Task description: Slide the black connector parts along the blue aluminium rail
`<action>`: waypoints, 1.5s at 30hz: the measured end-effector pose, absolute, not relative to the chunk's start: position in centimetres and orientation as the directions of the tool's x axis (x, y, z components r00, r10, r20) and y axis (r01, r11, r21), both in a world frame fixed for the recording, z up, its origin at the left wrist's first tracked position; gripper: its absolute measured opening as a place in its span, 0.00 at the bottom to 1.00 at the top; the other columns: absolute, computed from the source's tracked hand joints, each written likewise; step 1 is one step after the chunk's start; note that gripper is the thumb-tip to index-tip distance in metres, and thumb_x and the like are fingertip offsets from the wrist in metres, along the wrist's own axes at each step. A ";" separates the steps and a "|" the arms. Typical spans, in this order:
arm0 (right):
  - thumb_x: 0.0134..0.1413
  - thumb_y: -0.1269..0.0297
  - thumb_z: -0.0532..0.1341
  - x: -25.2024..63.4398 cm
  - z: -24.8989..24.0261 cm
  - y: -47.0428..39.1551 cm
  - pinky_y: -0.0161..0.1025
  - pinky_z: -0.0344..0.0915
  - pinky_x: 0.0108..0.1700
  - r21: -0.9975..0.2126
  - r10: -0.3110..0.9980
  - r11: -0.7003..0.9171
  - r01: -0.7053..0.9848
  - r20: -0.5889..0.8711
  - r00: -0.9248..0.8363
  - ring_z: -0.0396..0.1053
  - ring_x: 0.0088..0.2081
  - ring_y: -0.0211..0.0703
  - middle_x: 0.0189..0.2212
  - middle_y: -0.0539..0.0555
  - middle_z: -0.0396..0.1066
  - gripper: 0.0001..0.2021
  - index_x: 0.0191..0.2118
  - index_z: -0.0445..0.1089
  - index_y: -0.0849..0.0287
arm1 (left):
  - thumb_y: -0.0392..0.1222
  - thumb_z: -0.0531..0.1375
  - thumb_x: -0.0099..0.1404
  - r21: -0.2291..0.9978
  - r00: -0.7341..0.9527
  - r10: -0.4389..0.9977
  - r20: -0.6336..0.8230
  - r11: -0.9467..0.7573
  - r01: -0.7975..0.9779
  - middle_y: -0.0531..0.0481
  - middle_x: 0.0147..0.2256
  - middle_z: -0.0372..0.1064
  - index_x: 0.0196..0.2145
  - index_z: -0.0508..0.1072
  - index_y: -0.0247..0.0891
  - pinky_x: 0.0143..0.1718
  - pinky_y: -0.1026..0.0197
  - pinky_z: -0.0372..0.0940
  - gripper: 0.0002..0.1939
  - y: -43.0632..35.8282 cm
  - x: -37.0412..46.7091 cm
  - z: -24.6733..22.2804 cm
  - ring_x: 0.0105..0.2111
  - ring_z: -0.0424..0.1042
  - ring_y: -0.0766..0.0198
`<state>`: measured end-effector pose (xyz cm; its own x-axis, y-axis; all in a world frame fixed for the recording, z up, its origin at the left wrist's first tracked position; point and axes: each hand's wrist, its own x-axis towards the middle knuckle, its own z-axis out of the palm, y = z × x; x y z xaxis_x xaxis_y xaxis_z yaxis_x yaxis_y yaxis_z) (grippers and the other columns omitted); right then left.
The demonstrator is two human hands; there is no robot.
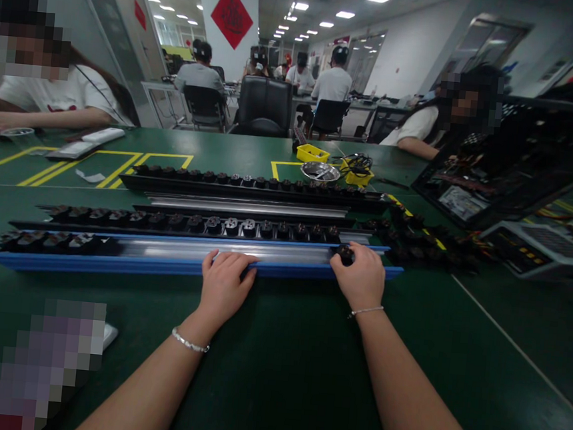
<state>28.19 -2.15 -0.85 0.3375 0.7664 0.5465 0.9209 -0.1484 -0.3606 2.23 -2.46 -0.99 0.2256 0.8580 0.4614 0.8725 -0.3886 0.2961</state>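
A long blue rail (286, 268) with a silvery inner channel lies across the table before me. Several black socket-like modules (58, 242) sit in its left end. My left hand (228, 277) grips the rail's near edge around its middle, fingers bent over the rim and thumb in front. Toward the rail's right end, my right hand (362, 272) holds a small round black module (345, 253) between thumb and fingers, at the channel. The fingertips' far side is partly hidden.
Behind lie black rails (247, 207), two with rows of modules. Loose modules (415, 236) lie to the right, near a power supply unit (539, 250) and an open computer case (502, 160). A metal bowl (320, 172) and yellow trays (312, 154) stand farther back. People sit at both sides.
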 end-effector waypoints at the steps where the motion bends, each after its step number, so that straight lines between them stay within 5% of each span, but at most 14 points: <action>1: 0.45 0.60 0.56 28.2 -0.9 -2.2 0.48 0.58 0.49 -0.361 0.764 -0.146 0.921 0.550 0.337 0.64 0.47 0.54 0.41 0.61 0.71 0.15 0.38 0.69 0.63 | 0.42 0.54 0.61 0.296 0.226 0.859 0.460 -0.389 0.872 0.53 0.38 0.74 0.38 0.72 0.47 0.55 0.48 0.44 0.09 -2.5 2.2 -1.0 0.43 0.67 0.58; 45: 0.42 0.62 0.55 30.4 -1.1 -2.0 0.48 0.57 0.50 -0.349 0.730 -0.198 0.916 0.571 0.376 0.65 0.46 0.53 0.44 0.63 0.69 0.12 0.33 0.68 0.62 | 0.42 0.54 0.61 0.281 0.227 0.858 0.461 -0.383 0.880 0.52 0.37 0.74 0.38 0.72 0.47 0.54 0.47 0.45 0.09 -2.4 2.3 -1.0 0.42 0.68 0.57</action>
